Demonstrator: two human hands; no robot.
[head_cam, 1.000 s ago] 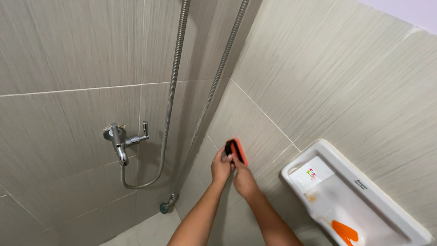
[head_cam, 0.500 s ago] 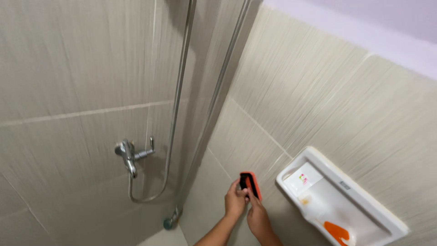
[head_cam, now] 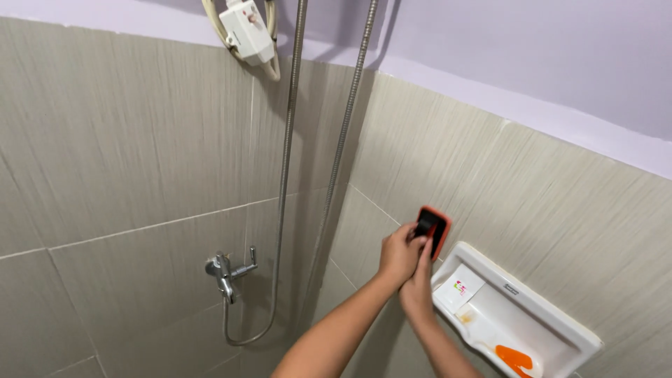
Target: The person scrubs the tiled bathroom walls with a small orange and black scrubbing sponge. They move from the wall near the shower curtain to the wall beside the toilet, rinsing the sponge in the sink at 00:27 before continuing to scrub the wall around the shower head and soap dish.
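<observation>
Orange-backed scrubber [head_cam: 432, 229] pressed flat to wall tile [head_cam: 490, 182], gripped by closed fingers of left hand [head_cam: 399, 256] and right hand [head_cam: 418, 288], its top edge above the fingertips, soap tray [head_cam: 560, 329] just beside

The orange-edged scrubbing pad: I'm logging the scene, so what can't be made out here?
- Orange-edged black scrubbing pad: lower part hidden by left hand and right hand, head view.
- White wall-mounted soap tray: far end cut off by bottom edge.
- Orange item in the tray: cut off, kind unclear.

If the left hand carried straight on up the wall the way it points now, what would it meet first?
Most likely only bare tile. The left hand, pressing the orange-and-black scrubber with the right hand, points up the right wall; nothing interrupts that stretch before the lilac painted band, though depth is uncertain.
</observation>
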